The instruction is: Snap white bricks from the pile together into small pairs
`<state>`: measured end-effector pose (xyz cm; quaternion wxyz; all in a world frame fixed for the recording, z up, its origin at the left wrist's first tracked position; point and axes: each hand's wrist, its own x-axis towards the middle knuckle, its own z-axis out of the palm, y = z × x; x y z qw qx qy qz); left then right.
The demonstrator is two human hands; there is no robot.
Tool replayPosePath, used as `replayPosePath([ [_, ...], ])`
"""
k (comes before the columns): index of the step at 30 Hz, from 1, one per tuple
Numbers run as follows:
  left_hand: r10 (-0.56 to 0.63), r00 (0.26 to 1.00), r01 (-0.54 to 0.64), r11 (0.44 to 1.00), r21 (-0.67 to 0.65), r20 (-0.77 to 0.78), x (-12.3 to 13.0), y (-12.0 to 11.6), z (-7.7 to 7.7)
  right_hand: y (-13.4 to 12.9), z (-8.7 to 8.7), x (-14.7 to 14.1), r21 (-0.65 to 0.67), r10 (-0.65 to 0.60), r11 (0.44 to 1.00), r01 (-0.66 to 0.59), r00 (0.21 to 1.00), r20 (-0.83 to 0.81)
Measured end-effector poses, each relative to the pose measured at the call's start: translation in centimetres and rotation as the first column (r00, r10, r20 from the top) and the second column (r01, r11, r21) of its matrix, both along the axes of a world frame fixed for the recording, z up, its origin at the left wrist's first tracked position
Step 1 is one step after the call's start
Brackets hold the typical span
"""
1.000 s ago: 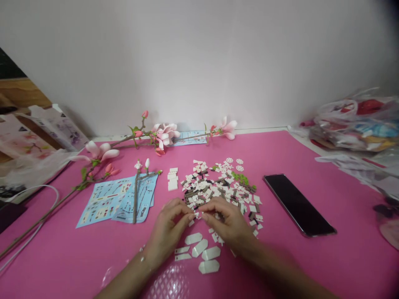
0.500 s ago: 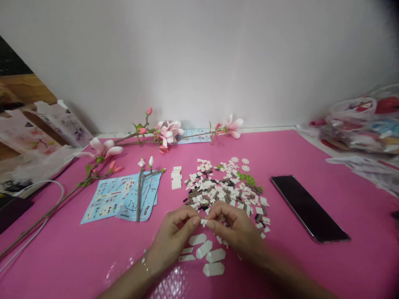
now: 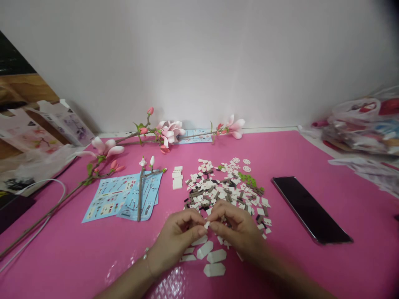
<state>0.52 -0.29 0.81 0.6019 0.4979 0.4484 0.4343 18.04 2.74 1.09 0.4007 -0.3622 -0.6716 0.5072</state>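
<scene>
Between my two hands is a small white building-block piece [image 3: 207, 225], pinched at the fingertips and partly hidden by them. My left hand [image 3: 179, 236] grips it from the left with thumb and forefinger. From the right, my right hand [image 3: 238, 226] closes on it in the same way. Just beyond the hands spreads a pile of loose bricks [image 3: 221, 192] in white, brown, black and green. Several larger white petal pieces [image 3: 215, 269] lie on the pink table surface [image 3: 124, 253] just below the hands.
Left of the pile are stacked white pieces [image 3: 177, 178] and blue instruction sheets [image 3: 107, 197] with a brick-built branch [image 3: 140, 195] on top. Pink magnolia sprays [image 3: 170, 132] lie behind. A black phone [image 3: 311, 209] lies right; plastic bags [image 3: 361, 124] crowd the far right edge.
The white piece has been turned between my fingertips, and my left thumb has shifted slightly right and down. The whole view has moved a little.
</scene>
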Motion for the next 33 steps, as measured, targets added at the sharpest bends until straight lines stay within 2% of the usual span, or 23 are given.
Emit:
replayPosePath([
  [5,0.049,0.999,-0.049,0.999,0.022,-0.010,0.0,0.2,-0.4,-0.1,0.1,0.2,0.015,0.025,1.000,-0.025,1.000,0.017],
  [11,0.049,0.998,-0.048,0.998,0.043,-0.027,0.0,0.0,-0.6,-0.1,-0.2,0.2,0.008,0.045,0.999,-0.045,0.999,0.008],
  [17,0.028,0.999,-0.030,0.999,-0.040,-0.033,-0.1,0.2,0.1,0.0,-0.3,0.1,0.049,0.035,0.998,-0.036,0.999,0.038],
  [20,0.034,0.999,-0.035,0.996,-0.080,-0.014,-0.3,0.5,0.0,0.2,-0.2,0.3,0.051,-0.004,0.999,0.002,0.999,0.038],
  [23,0.151,0.982,-0.135,0.981,-0.139,0.112,-0.7,0.8,-0.6,0.7,-0.2,0.8,-0.008,-0.134,0.991,0.135,0.990,0.039],
  [27,0.298,0.894,-0.222,0.943,-0.249,0.334,-0.9,1.3,-1.1,1.3,-0.3,1.3,-0.082,-0.255,0.960,0.267,0.958,0.133],
  [29,0.321,0.874,-0.233,0.936,-0.265,0.364,-0.9,1.5,-1.1,1.5,-0.5,1.4,-0.018,-0.259,0.964,0.267,0.946,0.196],
  [33,0.328,0.883,-0.248,0.933,-0.260,0.337,-1.0,1.8,-0.8,1.6,-0.8,1.4,0.220,-0.245,0.960,0.173,0.899,0.364],
])
